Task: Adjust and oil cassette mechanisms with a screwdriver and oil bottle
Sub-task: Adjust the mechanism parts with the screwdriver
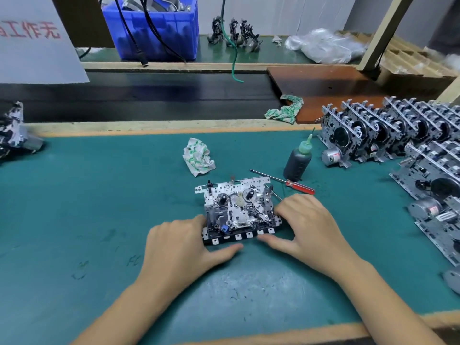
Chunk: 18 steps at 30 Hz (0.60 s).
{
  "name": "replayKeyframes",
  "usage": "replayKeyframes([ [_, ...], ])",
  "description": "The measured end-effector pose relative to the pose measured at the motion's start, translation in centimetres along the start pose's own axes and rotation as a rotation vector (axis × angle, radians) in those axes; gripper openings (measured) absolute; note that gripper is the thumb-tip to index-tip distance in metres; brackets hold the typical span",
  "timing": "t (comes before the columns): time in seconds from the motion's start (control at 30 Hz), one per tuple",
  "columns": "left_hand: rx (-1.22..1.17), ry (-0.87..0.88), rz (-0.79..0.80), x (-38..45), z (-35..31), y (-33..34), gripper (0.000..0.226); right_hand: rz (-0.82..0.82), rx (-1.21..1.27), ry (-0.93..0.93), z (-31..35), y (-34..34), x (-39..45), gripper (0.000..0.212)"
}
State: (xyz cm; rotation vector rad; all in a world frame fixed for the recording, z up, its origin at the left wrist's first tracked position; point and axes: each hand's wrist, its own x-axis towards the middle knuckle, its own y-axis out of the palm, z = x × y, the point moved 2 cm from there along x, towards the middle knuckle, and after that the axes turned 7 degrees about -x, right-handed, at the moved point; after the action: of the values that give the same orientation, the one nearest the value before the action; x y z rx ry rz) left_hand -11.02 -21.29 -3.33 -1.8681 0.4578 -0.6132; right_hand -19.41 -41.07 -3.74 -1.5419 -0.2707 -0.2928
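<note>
A cassette mechanism (pixel 239 207) lies flat on the green mat (pixel 99 207), its row of black keys toward me. My left hand (pixel 179 247) holds its left end, thumb stretched along the front below the keys. My right hand (pixel 308 227) holds its right end, thumb pressing near the keys on the right. A red-handled screwdriver (pixel 286 181) lies on the mat just behind the mechanism. Behind the screwdriver, a dark oil bottle (pixel 297 161) with a green nozzle stands upright. Neither hand touches either tool.
A crumpled cloth (pixel 199 158) lies left of the bottle; another cloth (pixel 283 112) lies near a brown board (pixel 323 85). Rows of several cassette mechanisms (pixel 398 130) stand on the right. One more mechanism (pixel 12 133) sits at far left. A blue bin (pixel 154 31) stands beyond the conveyor belt.
</note>
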Motion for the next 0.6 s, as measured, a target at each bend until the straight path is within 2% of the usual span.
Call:
replayKeyframes([
  [0.1,-0.046,0.047,-0.106,0.0,-0.3,0.2,0.064,-0.033,-0.019,-0.007,0.1,0.3,0.0,0.050],
  [0.3,-0.067,0.057,-0.210,0.1,-0.1,0.5,0.064,-0.051,0.020,-0.023,0.1,0.6,-0.3,0.053],
  [0.4,-0.062,0.071,-0.213,0.3,0.3,0.6,0.065,-0.061,0.042,-0.049,0.1,0.6,-0.5,0.057],
  [0.6,-0.159,0.168,-0.141,0.3,1.1,0.7,0.067,-0.186,0.023,0.010,0.6,0.6,-0.5,0.048],
])
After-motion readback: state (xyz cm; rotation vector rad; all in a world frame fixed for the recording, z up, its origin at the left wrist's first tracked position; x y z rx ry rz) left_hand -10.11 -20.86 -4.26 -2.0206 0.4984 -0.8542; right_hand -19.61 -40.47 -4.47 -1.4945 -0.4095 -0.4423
